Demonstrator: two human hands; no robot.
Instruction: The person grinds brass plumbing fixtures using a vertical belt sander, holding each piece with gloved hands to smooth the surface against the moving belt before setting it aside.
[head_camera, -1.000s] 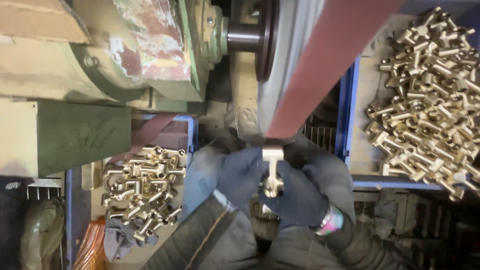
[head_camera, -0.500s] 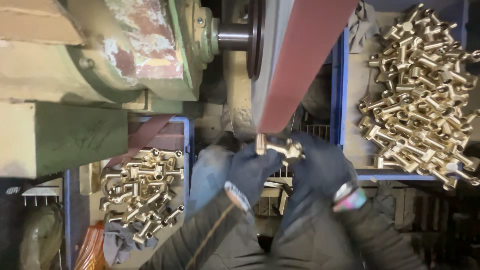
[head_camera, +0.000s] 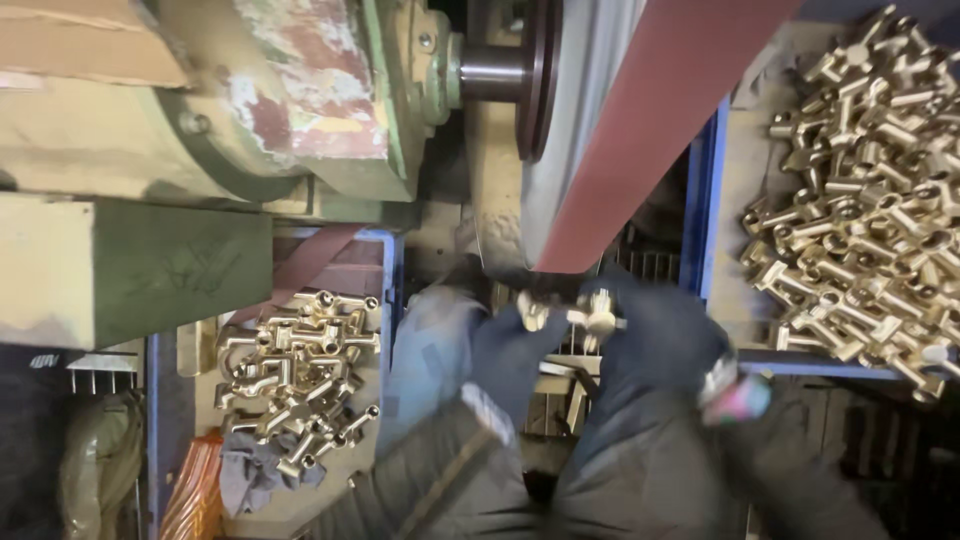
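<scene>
We see both hands gloved in dark fabric, holding one brass fitting (head_camera: 572, 315) between them just under the lower end of the red-brown sanding belt (head_camera: 640, 130). Left hand (head_camera: 510, 355) has its fingers closed on the fitting's left end; right hand (head_camera: 655, 345) has its fingers closed on the right end. The frame is blurred here, so we cannot tell whether the fitting touches the belt.

Risks, as we judge them:
- Glove fabric sits close to the belt and wheel (head_camera: 575, 120); a snag could drag fingers in.
- The grip is on the ends only; a belt catch could twist or fling the fitting.
- Brass heats under abrasion.

Tray of fittings (head_camera: 860, 200) at right, smaller pile (head_camera: 300, 375) at left.
</scene>
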